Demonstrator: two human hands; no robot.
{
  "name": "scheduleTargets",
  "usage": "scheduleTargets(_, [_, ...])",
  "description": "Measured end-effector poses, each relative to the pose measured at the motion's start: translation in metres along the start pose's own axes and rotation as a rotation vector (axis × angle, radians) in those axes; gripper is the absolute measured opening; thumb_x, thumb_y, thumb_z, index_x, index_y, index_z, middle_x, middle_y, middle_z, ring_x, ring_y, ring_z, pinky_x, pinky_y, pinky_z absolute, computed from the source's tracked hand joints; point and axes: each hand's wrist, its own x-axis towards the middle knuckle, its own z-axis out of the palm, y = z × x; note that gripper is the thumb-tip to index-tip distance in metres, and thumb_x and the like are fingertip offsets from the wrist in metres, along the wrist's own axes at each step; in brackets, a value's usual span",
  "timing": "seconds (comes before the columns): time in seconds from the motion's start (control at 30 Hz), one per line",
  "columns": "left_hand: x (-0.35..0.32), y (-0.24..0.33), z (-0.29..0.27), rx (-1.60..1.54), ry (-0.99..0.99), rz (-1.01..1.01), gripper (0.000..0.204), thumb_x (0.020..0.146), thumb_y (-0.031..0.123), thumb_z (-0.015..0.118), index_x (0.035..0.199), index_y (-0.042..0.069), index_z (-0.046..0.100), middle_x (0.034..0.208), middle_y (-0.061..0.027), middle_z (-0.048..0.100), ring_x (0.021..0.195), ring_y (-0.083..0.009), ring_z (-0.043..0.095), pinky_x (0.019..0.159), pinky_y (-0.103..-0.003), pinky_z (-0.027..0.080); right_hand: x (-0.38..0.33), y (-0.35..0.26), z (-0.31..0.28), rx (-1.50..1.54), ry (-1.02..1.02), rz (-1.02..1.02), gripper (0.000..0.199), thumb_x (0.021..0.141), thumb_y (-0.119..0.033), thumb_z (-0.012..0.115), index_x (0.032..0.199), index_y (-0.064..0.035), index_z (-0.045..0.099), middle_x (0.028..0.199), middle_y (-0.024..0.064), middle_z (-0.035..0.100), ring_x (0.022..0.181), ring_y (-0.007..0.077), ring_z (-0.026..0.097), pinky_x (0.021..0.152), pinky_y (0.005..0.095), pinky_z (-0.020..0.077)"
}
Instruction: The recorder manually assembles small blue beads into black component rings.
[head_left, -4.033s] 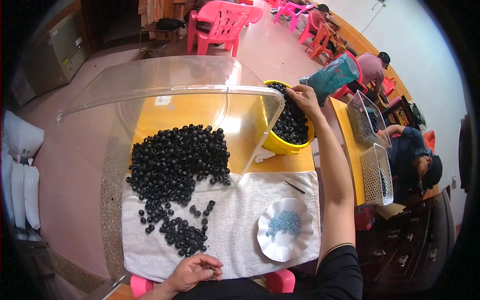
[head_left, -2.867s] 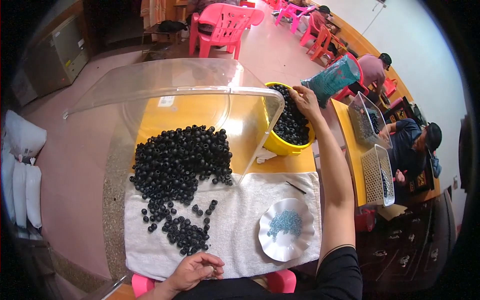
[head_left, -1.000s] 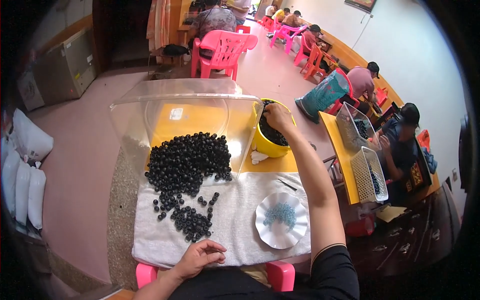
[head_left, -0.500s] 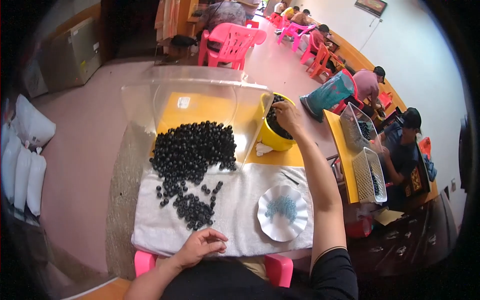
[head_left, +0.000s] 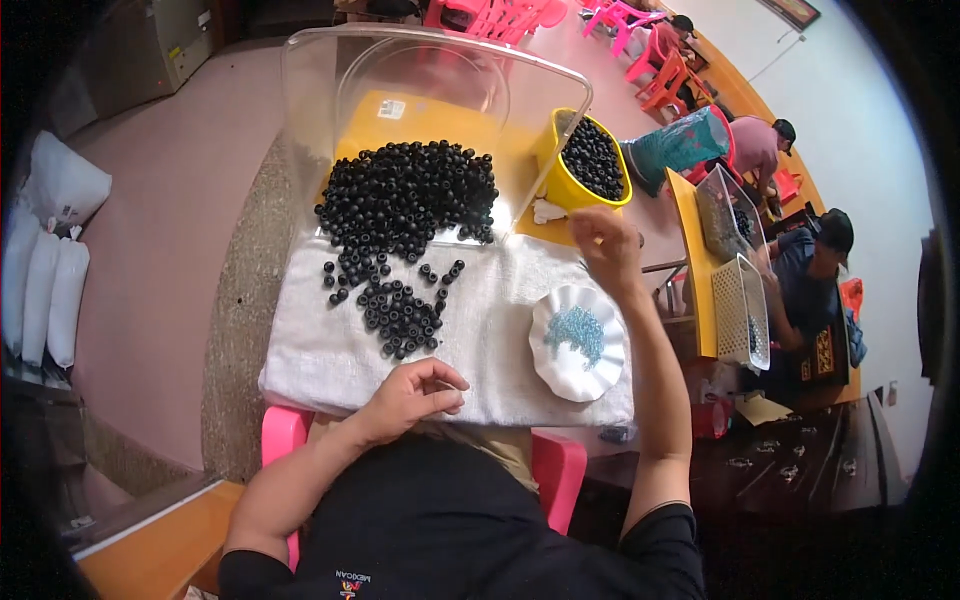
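Note:
My right hand [head_left: 608, 245] is closed and slightly blurred, held above the cloth between a yellow bucket [head_left: 574, 194] and a white fluted plate [head_left: 552, 374]. What its fingers hold, if anything, I cannot make out. My left hand [head_left: 418, 392] rests at the cloth's near edge, fingers loosely bent, thumb and forefinger apart. Just beyond it lies a loose cluster of black beads [head_left: 397, 315] with holes. These trail from a larger bead heap [head_left: 410, 195] in a clear plastic bin [head_left: 300, 110] tipped toward me. Tiny pale-blue pieces [head_left: 575, 335] sit on the plate. More black beads fill the bucket.
A white cloth [head_left: 480, 340] covers the near tabletop. A crumpled white scrap [head_left: 547, 210] lies beside the bucket. Right of me, a person [head_left: 805, 270] sits by a yellow table with white baskets [head_left: 740, 310]. White sacks [head_left: 65, 300] stand at the left.
My right hand has come out of the yellow bucket and moved back toward me, over the cloth. The left hand stays at the cloth's edge. The whole view has tilted downward.

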Motion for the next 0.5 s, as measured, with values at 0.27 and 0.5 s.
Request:
scheduleTargets(0.27, [-0.004,-0.011,0.001,0.026,-0.032,0.055,0.021,0.092,0.009,0.064,0.110,-0.001,0.061,0.096,-0.0062,0.066,0.089,-0.0113,0.065,0.082,-0.026,0.055,-0.042,-0.057,0.066,-0.138,-0.311,-0.050,0.013,0.083,-0.004,0.067,0.096,-0.0023,0.069,0.092,0.0123,0.068,0.078,0.0266,0.068,0.070,0.0337,0.0532])
scheduleTargets(0.5, [-0.006,-0.014,0.002,0.013,-0.058,0.084,0.021,0.090,0.009,0.067,0.109,0.002,0.061,0.095,-0.0023,0.065,0.084,-0.0081,0.063,0.076,-0.023,0.051,-0.029,-0.044,0.114,-0.350,-0.447,-0.097,0.031,0.081,-0.003,0.058,0.110,-0.0068,0.065,0.108,0.0115,0.061,0.097,0.0345,0.060,0.083,0.0432,0.0493])
